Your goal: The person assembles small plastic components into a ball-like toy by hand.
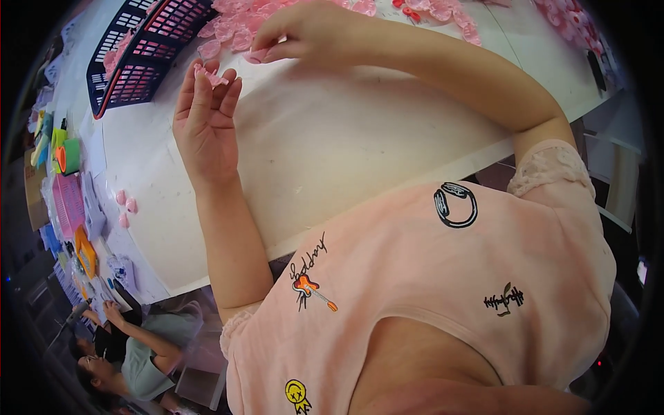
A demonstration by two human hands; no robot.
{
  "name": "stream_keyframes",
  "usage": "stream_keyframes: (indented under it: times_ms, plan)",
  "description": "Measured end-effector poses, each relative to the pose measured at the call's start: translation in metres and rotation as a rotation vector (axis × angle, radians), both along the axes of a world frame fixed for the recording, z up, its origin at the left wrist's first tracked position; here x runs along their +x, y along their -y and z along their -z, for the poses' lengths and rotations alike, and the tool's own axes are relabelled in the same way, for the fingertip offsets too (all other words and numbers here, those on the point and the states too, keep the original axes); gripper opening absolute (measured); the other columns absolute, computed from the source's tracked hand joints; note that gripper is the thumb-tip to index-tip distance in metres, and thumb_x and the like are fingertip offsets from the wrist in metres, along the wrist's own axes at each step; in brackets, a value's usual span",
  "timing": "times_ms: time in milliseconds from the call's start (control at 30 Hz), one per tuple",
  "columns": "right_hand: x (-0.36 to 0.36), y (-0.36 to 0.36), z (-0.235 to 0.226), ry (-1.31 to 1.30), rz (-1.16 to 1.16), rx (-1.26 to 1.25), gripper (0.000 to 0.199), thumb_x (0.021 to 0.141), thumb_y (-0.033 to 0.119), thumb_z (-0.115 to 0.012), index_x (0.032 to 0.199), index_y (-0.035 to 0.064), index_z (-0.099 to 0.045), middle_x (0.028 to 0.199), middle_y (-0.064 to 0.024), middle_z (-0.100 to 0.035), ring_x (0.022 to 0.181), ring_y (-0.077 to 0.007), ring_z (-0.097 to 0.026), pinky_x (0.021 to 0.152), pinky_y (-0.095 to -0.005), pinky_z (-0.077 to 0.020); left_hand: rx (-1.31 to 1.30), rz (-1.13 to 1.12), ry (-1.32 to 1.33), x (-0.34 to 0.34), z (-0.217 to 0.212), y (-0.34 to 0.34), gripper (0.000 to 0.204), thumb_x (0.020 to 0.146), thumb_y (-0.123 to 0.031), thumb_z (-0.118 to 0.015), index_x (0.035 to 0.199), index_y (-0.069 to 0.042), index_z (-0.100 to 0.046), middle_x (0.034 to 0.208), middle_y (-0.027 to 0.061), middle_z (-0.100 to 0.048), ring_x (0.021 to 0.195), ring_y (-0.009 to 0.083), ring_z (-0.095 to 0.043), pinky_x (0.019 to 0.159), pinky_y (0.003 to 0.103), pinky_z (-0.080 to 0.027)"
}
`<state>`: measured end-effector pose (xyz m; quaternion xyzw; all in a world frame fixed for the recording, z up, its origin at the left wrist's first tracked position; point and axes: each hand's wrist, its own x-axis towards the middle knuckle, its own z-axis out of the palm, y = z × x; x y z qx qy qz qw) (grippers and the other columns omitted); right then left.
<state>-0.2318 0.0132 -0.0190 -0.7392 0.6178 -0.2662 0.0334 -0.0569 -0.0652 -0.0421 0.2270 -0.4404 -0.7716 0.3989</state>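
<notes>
My left hand (211, 128) is raised over the white table, with its fingers closed around a small pink plastic piece (211, 76) that has a jagged outline. To its right, my right hand (311, 34) pinches another small pink plastic piece (256, 57) between thumb and forefinger. The two hands are apart. Just beyond them lies a spread pile of similar pink translucent plastic pieces (232, 28), partly hidden by my right hand.
A dark blue slatted basket (142, 59) with pink pieces stands tilted at the far left. Several loose pink pieces (124, 200) lie left of my forearm. Tape rolls (69, 155) and a pink basket (68, 204) sit farther left. Another person (149, 366) works at lower left.
</notes>
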Motion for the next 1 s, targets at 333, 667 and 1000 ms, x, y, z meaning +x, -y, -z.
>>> stream_keyframes:
  times_ms: [333, 667, 1000]
  plan:
    - [-0.015, -0.017, 0.008, 1.272, -0.130, 0.475, 0.019, 0.080, 0.022, -0.065, 0.091, 0.0070, -0.063, 0.074, 0.0020, -0.058, 0.061, -0.0055, -0.048, 0.055, -0.0191, -0.0388, 0.132, 0.222, -0.062, -0.003, 0.003, -0.008, 0.033, 0.089, -0.008, -0.049, 0.120, 0.002, -0.044, 0.110, 0.0146, -0.055, 0.096, 0.0237, -0.059, 0.082, 0.032, -0.052]
    - [-0.010, -0.026, 0.010, 1.033, -0.079, 0.469, 0.032, 0.084, 0.031, -0.055, 0.081, 0.0009, -0.065, 0.071, -0.0054, -0.061, 0.057, -0.0092, -0.055, 0.049, -0.0251, -0.0459, -0.077, 0.198, 0.285, -0.011, -0.003, -0.026, 0.043, 0.078, -0.001, -0.062, 0.118, 0.002, -0.049, 0.099, 0.0107, -0.060, 0.092, 0.0194, -0.059, 0.080, 0.029, -0.049]
    - [-0.004, -0.041, 0.002, 0.931, -0.033, 0.385, 0.027, 0.084, 0.026, -0.057, 0.092, 0.0018, -0.064, 0.078, -0.0046, -0.064, 0.068, -0.0094, -0.057, 0.062, -0.0254, -0.0460, -0.178, 0.277, 0.330, 0.000, -0.013, -0.040, 0.040, 0.079, 0.001, -0.062, 0.117, 0.001, -0.051, 0.096, 0.0071, -0.061, 0.086, 0.0115, -0.059, 0.077, 0.023, -0.048]
